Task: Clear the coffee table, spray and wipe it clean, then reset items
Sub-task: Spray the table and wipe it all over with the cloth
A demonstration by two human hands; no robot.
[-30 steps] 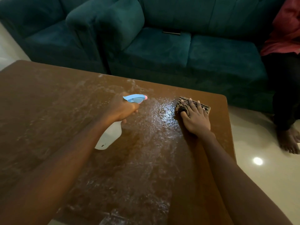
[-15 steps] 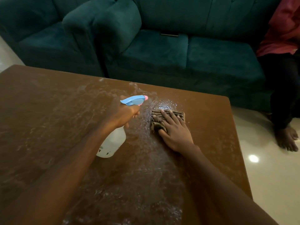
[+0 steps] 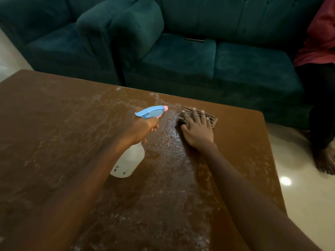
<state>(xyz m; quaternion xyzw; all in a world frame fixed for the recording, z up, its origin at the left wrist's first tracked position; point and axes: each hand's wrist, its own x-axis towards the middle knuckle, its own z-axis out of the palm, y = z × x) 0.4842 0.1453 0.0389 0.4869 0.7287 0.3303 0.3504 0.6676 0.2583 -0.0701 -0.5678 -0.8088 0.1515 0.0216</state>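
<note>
The brown table (image 3: 45,127) fills the left and middle of the view, its top streaked with cloudy smears. A teal sofa (image 3: 181,66) stands behind its far edge. Over the table's middle, the left hand (image 3: 140,128) is wrapped round the neck of a spray bottle (image 3: 129,161), with fingers curled at the trigger. The bottle's white body tilts back toward the wearer, and its blue head with a pink nozzle points right. Just right of the nozzle the tabletop glistens with a band of droplets (image 3: 170,145) (it runs from the far edge toward the near one). At the band's right side the right hand (image 3: 198,132) lies flat, fingers straight and spread. It presses a striped cloth (image 3: 212,119) onto the table near the far right corner. Past the table's right edge is pale glossy floor (image 3: 299,205). There another person's bare foot (image 3: 324,161) rests, and that person sits on the sofa's right end in a red top.
</note>
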